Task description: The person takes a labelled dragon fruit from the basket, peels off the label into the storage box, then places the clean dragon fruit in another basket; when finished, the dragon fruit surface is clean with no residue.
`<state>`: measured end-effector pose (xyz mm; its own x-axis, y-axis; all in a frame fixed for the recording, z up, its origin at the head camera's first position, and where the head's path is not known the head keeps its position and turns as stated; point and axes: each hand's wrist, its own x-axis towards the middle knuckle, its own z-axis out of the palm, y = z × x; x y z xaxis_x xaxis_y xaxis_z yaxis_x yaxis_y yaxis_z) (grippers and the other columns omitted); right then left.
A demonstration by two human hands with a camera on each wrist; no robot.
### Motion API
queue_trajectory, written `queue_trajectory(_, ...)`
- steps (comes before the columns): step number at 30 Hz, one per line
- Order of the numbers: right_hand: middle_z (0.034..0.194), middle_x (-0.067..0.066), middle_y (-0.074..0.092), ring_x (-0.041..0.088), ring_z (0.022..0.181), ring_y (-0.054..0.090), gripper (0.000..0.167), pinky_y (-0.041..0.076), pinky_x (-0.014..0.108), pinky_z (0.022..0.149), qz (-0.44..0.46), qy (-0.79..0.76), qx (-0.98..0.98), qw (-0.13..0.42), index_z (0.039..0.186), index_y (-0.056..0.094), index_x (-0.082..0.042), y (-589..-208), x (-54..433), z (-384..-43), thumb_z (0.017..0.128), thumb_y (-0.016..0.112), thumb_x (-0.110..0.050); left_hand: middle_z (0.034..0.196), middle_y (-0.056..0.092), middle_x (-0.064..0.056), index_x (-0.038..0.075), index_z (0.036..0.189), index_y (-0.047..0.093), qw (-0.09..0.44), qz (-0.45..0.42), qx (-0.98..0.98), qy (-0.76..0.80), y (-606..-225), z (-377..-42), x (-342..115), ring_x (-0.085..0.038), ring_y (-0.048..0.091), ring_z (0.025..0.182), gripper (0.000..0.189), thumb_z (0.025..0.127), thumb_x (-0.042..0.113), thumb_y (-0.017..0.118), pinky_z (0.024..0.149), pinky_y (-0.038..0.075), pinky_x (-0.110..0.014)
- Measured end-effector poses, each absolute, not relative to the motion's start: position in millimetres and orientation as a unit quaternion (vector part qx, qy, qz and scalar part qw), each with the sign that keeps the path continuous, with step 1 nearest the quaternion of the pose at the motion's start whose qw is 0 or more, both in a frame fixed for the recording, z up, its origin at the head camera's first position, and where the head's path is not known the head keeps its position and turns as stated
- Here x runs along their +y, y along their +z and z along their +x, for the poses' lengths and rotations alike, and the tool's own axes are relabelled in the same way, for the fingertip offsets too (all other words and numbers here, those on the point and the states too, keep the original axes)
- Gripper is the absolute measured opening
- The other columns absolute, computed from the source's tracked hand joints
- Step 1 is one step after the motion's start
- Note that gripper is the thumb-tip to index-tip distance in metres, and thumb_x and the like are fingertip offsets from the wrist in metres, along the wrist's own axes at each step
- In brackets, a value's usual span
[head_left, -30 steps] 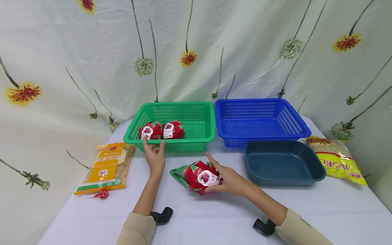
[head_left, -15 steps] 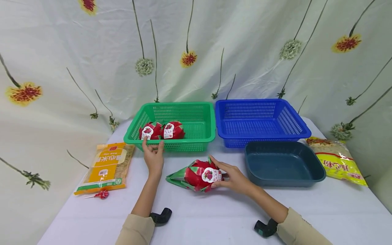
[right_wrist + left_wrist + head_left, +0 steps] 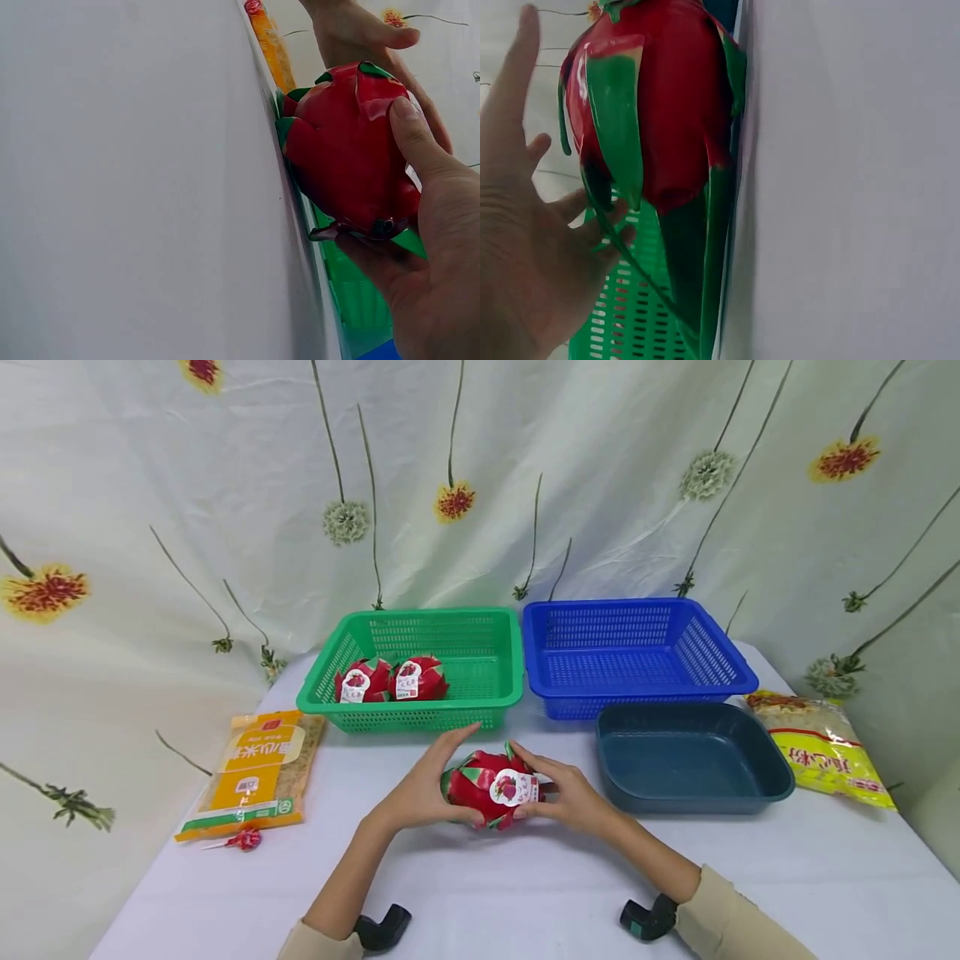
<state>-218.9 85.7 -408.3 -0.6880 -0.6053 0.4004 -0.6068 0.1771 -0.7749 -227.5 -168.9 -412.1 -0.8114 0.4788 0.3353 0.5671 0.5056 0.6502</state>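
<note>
A red dragon fruit (image 3: 483,785) with green scales and a white label lies on the table between both hands. My right hand (image 3: 564,795) grips its right end, and in the right wrist view the thumb (image 3: 412,131) presses on the red skin. Around the left end my left hand (image 3: 420,789) is spread, thumb in front and fingers behind. The left wrist view shows that hand (image 3: 525,225) beside the fruit (image 3: 675,105), its thumb held straight; firm contact is not visible there. Two more labelled dragon fruits (image 3: 363,681) sit in the green basket (image 3: 480,703).
Right of the green basket stands a blue basket (image 3: 637,693), with a dark teal tub (image 3: 697,802) before it. A yellow packet (image 3: 825,752) lies at the far right. An orange packet (image 3: 255,768) and a red lollipop (image 3: 246,839) lie at left.
My left hand has left the green basket's front rim and come down to the left end of the dragon fruit. Earlier the right hand shifted the fruit slightly; it keeps its grip.
</note>
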Motion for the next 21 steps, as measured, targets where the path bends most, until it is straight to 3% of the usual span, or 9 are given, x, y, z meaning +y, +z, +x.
queue_trajectory(3, 0.134, 0.02, 0.046, 0.03, 0.112, 0.052, 0.081, 0.051, 0.029, 0.077, 0.395, 0.502, -0.769, -0.005, 0.14, 0.032, 0.003, -407, 86, -219, 0.073, 0.076, -0.007, 0.141, 0.035, 0.004, 0.036, 0.146, 0.021, 0.033, -0.312, -0.886, -0.343, -419, -226, -162, -0.018, 0.036, 0.126, 0.11, 0.057, 0.052, 0.083, 0.083, 0.049, -0.039)
queue_trajectory(9, 0.137, 0.018, 0.043, 0.03, 0.117, 0.048, 0.081, 0.05, 0.033, 0.083, 0.378, 0.5, -0.779, -0.014, 0.142, 0.032, 0.0, -403, 87, -217, 0.075, 0.076, -0.009, 0.13, 0.047, 0.012, 0.037, 0.141, 0.033, 0.083, -0.324, -0.893, -0.302, -430, -227, -158, -0.009, 0.048, 0.114, 0.099, 0.056, 0.062, 0.078, 0.079, 0.05, -0.03)
queue_trajectory(14, 0.132, 0.018, 0.046, 0.031, 0.119, 0.045, 0.068, 0.044, 0.046, 0.09, 0.351, 0.511, -0.78, 0.083, 0.134, 0.045, 0.002, -396, 87, -209, 0.074, 0.076, -0.006, 0.127, 0.05, 0.011, 0.034, 0.135, 0.042, 0.129, -0.329, -0.882, -0.31, -436, -228, -159, -0.009, 0.049, 0.113, 0.091, 0.056, 0.061, 0.078, 0.079, 0.051, -0.032)
queue_trajectory(17, 0.111, 0.019, 0.054, 0.034, 0.101, 0.053, 0.055, 0.047, 0.046, 0.083, 0.325, 0.54, -0.761, 0.151, 0.126, 0.053, 0.004, -393, 86, -205, 0.075, 0.074, -0.001, 0.127, 0.052, 0.008, 0.032, 0.134, 0.045, 0.168, -0.323, -0.879, -0.309, -435, -227, -161, -0.012, 0.049, 0.114, 0.09, 0.056, 0.061, 0.079, 0.078, 0.052, -0.034)
queue_trajectory(19, 0.089, 0.018, 0.054, 0.03, 0.08, 0.054, 0.048, 0.049, 0.037, 0.068, 0.309, 0.561, -0.748, 0.173, 0.121, 0.056, 0.006, -392, 85, -203, 0.076, 0.073, 0.002, 0.127, 0.052, 0.005, 0.029, 0.134, 0.046, 0.192, -0.32, -0.873, -0.315, -434, -226, -162, -0.015, 0.049, 0.115, 0.09, 0.056, 0.058, 0.08, 0.077, 0.052, -0.036)
queue_trajectory(21, 0.069, 0.015, 0.045, 0.023, 0.059, 0.045, 0.042, 0.042, 0.029, 0.052, 0.292, 0.577, -0.742, 0.176, 0.117, 0.059, 0.005, -391, 85, -202, 0.077, 0.072, 0.002, 0.128, 0.051, 0.002, 0.027, 0.135, 0.045, 0.207, -0.324, -0.864, -0.325, -432, -225, -163, -0.017, 0.048, 0.116, 0.09, 0.056, 0.053, 0.082, 0.077, 0.052, -0.037)
